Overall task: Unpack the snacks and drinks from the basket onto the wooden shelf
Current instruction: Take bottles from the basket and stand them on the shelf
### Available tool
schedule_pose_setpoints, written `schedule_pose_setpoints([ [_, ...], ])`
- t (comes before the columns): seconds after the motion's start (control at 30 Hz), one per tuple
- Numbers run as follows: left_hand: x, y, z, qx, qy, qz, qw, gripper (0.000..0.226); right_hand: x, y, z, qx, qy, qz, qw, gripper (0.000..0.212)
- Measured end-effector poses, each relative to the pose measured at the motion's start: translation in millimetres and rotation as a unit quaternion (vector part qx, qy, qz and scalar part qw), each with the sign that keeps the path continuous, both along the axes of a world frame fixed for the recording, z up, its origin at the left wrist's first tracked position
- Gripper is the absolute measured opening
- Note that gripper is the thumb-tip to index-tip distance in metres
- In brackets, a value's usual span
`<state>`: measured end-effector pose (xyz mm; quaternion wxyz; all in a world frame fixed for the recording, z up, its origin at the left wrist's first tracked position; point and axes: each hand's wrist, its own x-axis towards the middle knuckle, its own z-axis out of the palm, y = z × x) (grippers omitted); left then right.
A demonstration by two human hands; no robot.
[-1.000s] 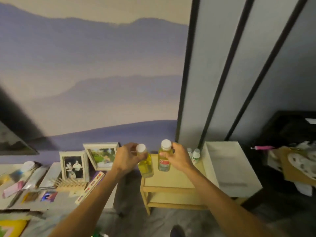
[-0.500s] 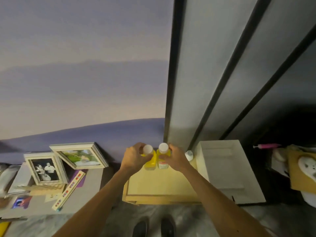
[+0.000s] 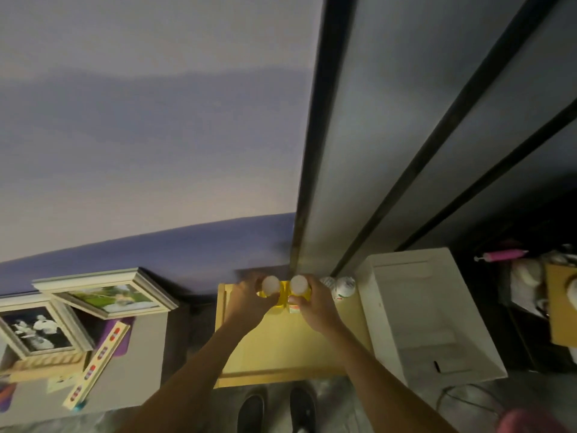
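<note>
Two yellow drink bottles with white caps stand side by side at the back of the wooden shelf (image 3: 281, 348). My left hand (image 3: 246, 303) is wrapped around the left bottle (image 3: 271, 285). My right hand (image 3: 315, 303) grips the right bottle (image 3: 298, 283), which has a red and white label. Both bottles appear to rest on the shelf top, close to the wall. Two small white-capped bottles (image 3: 342, 287) stand just to the right of them. The basket is not in view.
A white box-like unit (image 3: 415, 320) stands right of the shelf. A low grey surface on the left holds two framed photos (image 3: 103, 296) and a long striped strip (image 3: 96, 364). Dark vertical bars (image 3: 312, 151) run up the wall. My shoes (image 3: 278, 407) are below the shelf's front edge.
The view has tilted further down and moved nearer the shelf. Both hands have pushed the two bottles back towards the wall and brought them close together.
</note>
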<state>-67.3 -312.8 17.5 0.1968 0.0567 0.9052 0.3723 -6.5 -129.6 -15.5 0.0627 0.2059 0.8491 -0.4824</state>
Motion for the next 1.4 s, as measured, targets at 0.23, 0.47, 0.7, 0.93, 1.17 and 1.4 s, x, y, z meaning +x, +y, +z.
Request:
schedule_pose_setpoints([
  [0.23, 4.5, 7.5, -11.9, 0.01, -0.007, 0.042, 0.999, 0.05, -1.4, 7.4, -15.3, 0.017, -0.009, 0.028, 0.999, 0.048],
  [0.47, 11.0, 7.3, -18.3, 0.015, -0.006, 0.048, 0.999, 0.052, -6.0, 16.9, -12.4, 0.045, -0.025, 0.069, 0.996, 0.05],
  [0.7, 6.5, -13.2, 2.8, 0.016, -0.002, -0.011, 1.0, 0.059, -5.2, 23.0, 12.6, 0.069, -0.026, 0.097, 0.993, 0.067],
  [0.93, -11.0, -83.0, 67.5, -0.072, 0.112, -0.029, 0.991, 0.085, -10.1, 15.4, 105.4, 0.139, 0.017, 0.13, 0.982, 0.07],
  [1.17, -11.3, -161.1, 146.4, -0.133, 0.185, 0.02, 0.974, 0.114, -15.8, -34.7, 189.7, 0.281, 0.034, 0.14, 0.949, 0.1],
  [1.4, 18.3, -234.8, 194.2, -0.181, 0.248, 0.099, 0.947, 0.118, -13.7, -100.5, 241.2, 0.341, 0.045, 0.157, 0.926, 0.111],
])
